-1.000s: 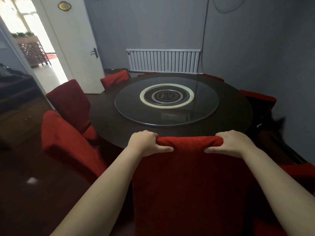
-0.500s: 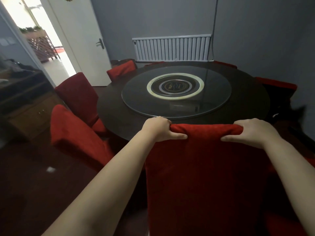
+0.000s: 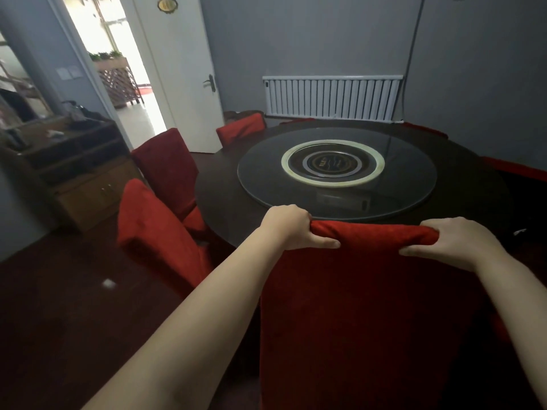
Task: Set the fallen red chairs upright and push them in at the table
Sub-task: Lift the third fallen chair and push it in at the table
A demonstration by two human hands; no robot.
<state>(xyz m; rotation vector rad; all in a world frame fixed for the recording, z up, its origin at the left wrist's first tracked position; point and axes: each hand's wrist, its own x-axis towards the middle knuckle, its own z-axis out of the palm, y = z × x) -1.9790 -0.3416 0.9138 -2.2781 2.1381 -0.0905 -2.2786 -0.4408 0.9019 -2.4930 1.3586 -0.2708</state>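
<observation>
**Both hands on the chair back, ready to push in**

Your left hand [image 3: 291, 227] and right hand [image 3: 453, 242] each clamp a top corner of the red chair [image 3: 364, 306], fingers curled over the far side and thumbs pressed into the fabric. Gripping both corners likely keeps the chair square as you slide it. It stands upright, its back just short of the round table [image 3: 225, 199]. To your left, two more red chairs [image 3: 154, 229] already sit at the rim, so match their spacing
</observation>
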